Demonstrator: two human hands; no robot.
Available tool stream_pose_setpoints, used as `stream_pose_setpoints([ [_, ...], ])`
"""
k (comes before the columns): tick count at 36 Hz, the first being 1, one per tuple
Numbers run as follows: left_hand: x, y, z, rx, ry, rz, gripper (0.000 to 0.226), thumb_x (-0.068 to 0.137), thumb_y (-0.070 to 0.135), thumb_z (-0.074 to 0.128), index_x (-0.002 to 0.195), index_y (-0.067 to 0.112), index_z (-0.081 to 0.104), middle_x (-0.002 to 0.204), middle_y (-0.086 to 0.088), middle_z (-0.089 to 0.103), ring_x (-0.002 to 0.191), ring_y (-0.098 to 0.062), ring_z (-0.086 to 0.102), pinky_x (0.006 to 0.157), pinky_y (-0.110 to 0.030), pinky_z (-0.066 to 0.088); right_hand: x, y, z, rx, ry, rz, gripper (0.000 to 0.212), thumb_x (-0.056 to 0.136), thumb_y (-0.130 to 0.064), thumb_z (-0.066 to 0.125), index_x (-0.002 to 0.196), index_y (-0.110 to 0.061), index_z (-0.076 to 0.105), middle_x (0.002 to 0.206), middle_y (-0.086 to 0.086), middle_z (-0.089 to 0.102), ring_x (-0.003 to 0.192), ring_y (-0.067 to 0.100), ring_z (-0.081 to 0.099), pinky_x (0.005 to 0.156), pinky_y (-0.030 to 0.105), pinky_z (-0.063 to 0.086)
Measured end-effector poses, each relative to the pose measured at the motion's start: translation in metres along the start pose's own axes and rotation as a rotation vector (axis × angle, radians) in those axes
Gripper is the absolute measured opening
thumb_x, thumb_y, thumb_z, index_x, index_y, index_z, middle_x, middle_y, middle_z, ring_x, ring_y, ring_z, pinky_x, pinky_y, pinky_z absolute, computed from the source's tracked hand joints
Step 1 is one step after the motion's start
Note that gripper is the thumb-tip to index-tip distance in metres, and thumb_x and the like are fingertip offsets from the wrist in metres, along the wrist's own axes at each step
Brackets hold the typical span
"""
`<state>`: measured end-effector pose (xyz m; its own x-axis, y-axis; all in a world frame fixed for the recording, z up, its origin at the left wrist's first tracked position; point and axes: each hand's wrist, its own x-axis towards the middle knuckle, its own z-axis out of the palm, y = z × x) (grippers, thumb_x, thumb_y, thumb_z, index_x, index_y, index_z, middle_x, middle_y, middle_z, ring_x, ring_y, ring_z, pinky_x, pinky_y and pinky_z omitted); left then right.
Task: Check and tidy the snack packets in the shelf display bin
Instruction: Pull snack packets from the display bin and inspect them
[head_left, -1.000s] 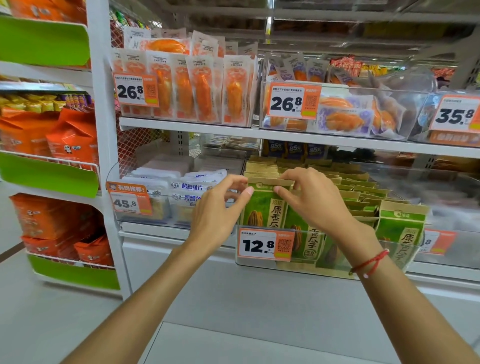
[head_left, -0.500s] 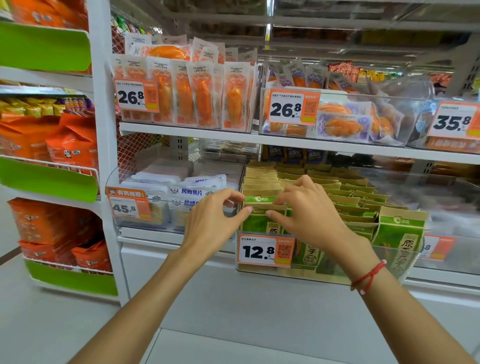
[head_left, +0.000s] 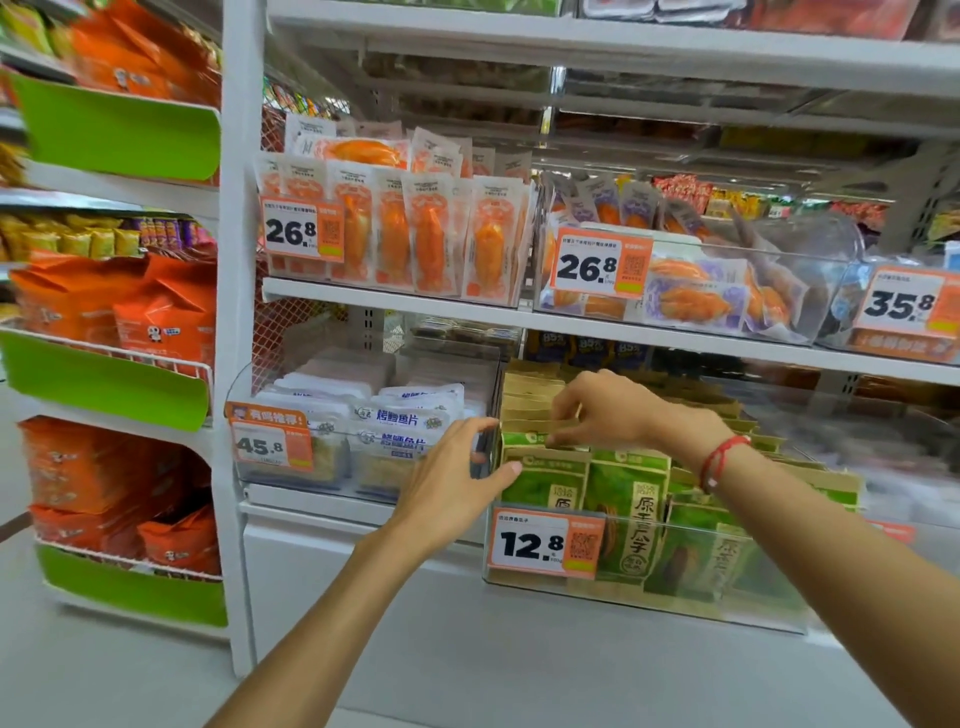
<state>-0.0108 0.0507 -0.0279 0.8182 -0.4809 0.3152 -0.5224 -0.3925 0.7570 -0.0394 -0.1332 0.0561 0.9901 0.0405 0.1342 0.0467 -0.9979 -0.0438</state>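
Left hand (head_left: 447, 483) half-open, thumb touching the front green packet (head_left: 545, 480); right hand (head_left: 605, 410) pinches packet tops behind. Three green packets front the clear bin (head_left: 675, 608).

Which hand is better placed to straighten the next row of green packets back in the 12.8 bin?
Right. The right hand already has its fingertips on the packet tops behind the front row. The left hand sits at the bin's left corner, touching the front packet.
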Motion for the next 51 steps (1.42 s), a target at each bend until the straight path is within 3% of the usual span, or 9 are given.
stream_pose_setpoints([
  [8, 0.003, 0.000, 0.003, -0.114, 0.031, -0.020, 0.052, 0.092, 0.032, 0.066, 0.139, 0.027, 0.045, 0.137, 0.011, 0.051, 0.110, -0.007, 0.058, 0.097, -0.047, 0.050, -0.021, 0.010, 0.000, 0.358, 0.382, -0.061, 0.011, 0.094, -0.025, 0.062, 0.087, -0.017, 0.065, 0.083, -0.006, 0.067, 0.081, 0.016, 0.065, 0.078, 0.044, 0.055],
  [15, 0.003, 0.012, -0.001, -0.227, 0.156, 0.044, 0.053, 0.090, 0.057, 0.057, 0.138, 0.038, 0.045, 0.134, 0.014, 0.056, 0.123, -0.007, 0.052, 0.101, -0.047, 0.047, -0.037, -0.004, -0.011, 0.428, 0.650, -0.155, 0.013, 0.095, -0.026, 0.057, 0.096, -0.014, 0.060, 0.089, -0.008, 0.067, 0.083, 0.013, 0.065, 0.072, 0.040, 0.056],
  [24, 0.000, 0.035, -0.008, -0.417, 0.263, 0.181, 0.028, 0.089, 0.024, 0.069, 0.105, 0.042, 0.055, 0.107, 0.020, 0.067, 0.106, -0.001, 0.062, 0.094, -0.029, 0.052, -0.062, -0.036, -0.016, 0.507, 0.953, -0.249, 0.028, 0.091, -0.024, 0.062, 0.118, -0.017, 0.056, 0.104, -0.010, 0.064, 0.095, 0.005, 0.063, 0.083, 0.030, 0.055],
  [28, -0.010, 0.044, -0.014, -0.460, 0.299, 0.228, 0.029, 0.087, 0.018, 0.070, 0.103, 0.039, 0.058, 0.099, 0.022, 0.069, 0.099, 0.004, 0.063, 0.082, -0.011, 0.049, -0.080, -0.045, -0.008, 0.748, 0.881, -0.061, 0.051, 0.090, -0.031, 0.064, 0.136, -0.022, 0.042, 0.115, -0.024, 0.054, 0.112, -0.005, 0.053, 0.097, 0.014, 0.042],
  [32, -0.027, 0.052, -0.018, -0.476, 0.262, 0.229, 0.024, 0.090, 0.015, 0.068, 0.107, 0.030, 0.060, 0.103, 0.016, 0.068, 0.095, 0.007, 0.062, 0.077, -0.007, 0.047, -0.094, -0.047, 0.012, 0.875, 0.744, -0.019, 0.024, 0.095, -0.027, 0.058, 0.115, -0.036, 0.052, 0.108, -0.022, 0.061, 0.103, -0.009, 0.057, 0.086, 0.013, 0.048],
  [37, -0.053, 0.044, -0.018, -0.455, 0.158, 0.142, 0.022, 0.090, 0.022, 0.066, 0.110, 0.028, 0.061, 0.106, 0.016, 0.067, 0.094, 0.009, 0.063, 0.077, -0.007, 0.047, -0.110, -0.048, 0.042, 1.042, 0.675, 0.053, 0.015, 0.092, -0.028, 0.059, 0.106, -0.032, 0.061, 0.103, -0.014, 0.067, 0.093, -0.006, 0.062, 0.076, 0.010, 0.050],
  [42, -0.074, 0.023, -0.008, -0.508, 0.192, -0.022, 0.015, 0.089, 0.026, 0.065, 0.103, 0.020, 0.067, 0.100, 0.009, 0.071, 0.091, 0.001, 0.066, 0.072, -0.007, 0.048, -0.116, -0.054, 0.066, 1.175, 0.482, 0.102, 0.019, 0.088, -0.027, 0.064, 0.102, -0.014, 0.067, 0.095, 0.001, 0.073, 0.087, 0.010, 0.069, 0.077, 0.024, 0.056],
  [48, -0.084, 0.005, -0.001, -0.478, 0.045, -0.233, 0.049, 0.077, 0.053, 0.062, 0.113, 0.019, 0.064, 0.108, 0.003, 0.072, 0.102, -0.008, 0.067, 0.088, -0.033, 0.056, -0.117, -0.051, 0.075, 1.245, 0.338, 0.194, 0.022, 0.089, -0.026, 0.066, 0.106, -0.012, 0.065, 0.093, 0.007, 0.072, 0.074, 0.003, 0.066, 0.062, 0.015, 0.052],
  [51, -0.087, 0.006, 0.003, -0.483, -0.018, -0.236, 0.051, 0.072, 0.052, 0.063, 0.110, 0.018, 0.064, 0.107, 0.001, 0.071, 0.098, -0.009, 0.068, 0.074, -0.025, 0.058, -0.119, -0.049, 0.077, 1.242, 0.392, 0.269, 0.024, 0.090, -0.025, 0.066, 0.111, -0.016, 0.061, 0.098, 0.006, 0.068, 0.081, 0.009, 0.065, 0.061, 0.016, 0.052],
])
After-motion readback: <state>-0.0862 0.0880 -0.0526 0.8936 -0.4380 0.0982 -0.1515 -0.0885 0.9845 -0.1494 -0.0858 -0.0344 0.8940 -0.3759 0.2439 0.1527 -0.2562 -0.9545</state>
